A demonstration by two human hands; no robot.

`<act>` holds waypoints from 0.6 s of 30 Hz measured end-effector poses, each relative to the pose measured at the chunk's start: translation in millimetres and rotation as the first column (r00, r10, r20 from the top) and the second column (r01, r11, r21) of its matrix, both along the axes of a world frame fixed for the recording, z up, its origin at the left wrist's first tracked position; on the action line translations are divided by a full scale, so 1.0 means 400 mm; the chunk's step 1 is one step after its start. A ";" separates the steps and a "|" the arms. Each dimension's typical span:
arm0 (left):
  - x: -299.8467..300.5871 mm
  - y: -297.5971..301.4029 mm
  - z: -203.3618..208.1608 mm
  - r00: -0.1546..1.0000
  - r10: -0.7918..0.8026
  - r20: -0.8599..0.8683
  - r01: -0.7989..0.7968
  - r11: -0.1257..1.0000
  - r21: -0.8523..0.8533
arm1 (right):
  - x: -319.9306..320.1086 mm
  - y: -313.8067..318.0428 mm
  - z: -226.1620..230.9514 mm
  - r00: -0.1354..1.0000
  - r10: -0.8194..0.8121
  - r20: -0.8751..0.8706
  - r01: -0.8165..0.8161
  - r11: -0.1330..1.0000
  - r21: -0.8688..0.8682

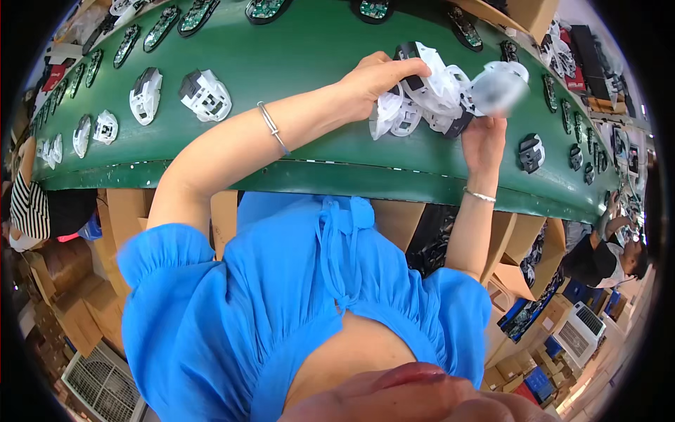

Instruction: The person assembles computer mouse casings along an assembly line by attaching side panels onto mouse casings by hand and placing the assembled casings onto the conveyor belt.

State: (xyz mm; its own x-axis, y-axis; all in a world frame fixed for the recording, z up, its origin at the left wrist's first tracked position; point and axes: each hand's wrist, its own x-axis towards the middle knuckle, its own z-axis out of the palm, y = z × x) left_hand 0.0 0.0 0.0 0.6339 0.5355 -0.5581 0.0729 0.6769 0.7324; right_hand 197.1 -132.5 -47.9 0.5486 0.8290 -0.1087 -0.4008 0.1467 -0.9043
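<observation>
1. Right now my left hand (376,81) is clenched around a bundle of white plastic shells (429,98), held above the green conveyor belt (316,56).
2. My right hand (481,141) reaches up under the bundle – fingers touching a blurred white shell (499,84).
3. Further left, single white shells (205,95) lie on the belt – circuit boards (197,15) line its far edge.

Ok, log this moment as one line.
left hand: holds white plastic shells | right hand: lifts one shell | green belt: more shells
</observation>
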 end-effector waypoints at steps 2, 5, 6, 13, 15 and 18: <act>-0.011 -0.005 0.008 0.997 -0.028 0.072 0.027 0.999 0.020 | -0.018 -0.019 0.011 0.998 0.002 -0.064 0.006 0.992 0.123; -0.023 0.032 0.027 0.950 -0.236 0.204 0.238 0.971 0.014 | -0.011 -0.021 0.007 0.959 -0.025 -0.281 0.067 0.988 0.142; -0.023 0.037 0.025 0.952 -0.229 0.201 0.241 0.970 -0.033 | -0.014 -0.018 0.012 0.953 -0.044 -0.300 0.072 0.994 0.083; -0.058 0.043 -0.069 0.879 -0.201 0.432 0.282 0.951 -0.131 | -0.113 -0.012 0.075 0.980 -0.102 -0.168 0.114 0.992 0.061; -0.094 0.022 -0.039 0.813 -0.149 0.562 0.255 0.960 -0.115 | -0.130 -0.014 0.088 0.991 0.027 -0.128 -0.006 0.987 0.161; -0.206 -0.034 0.022 0.927 0.000 0.376 -0.043 0.994 0.104 | -0.257 0.034 0.142 0.997 -0.014 0.078 0.008 0.997 0.080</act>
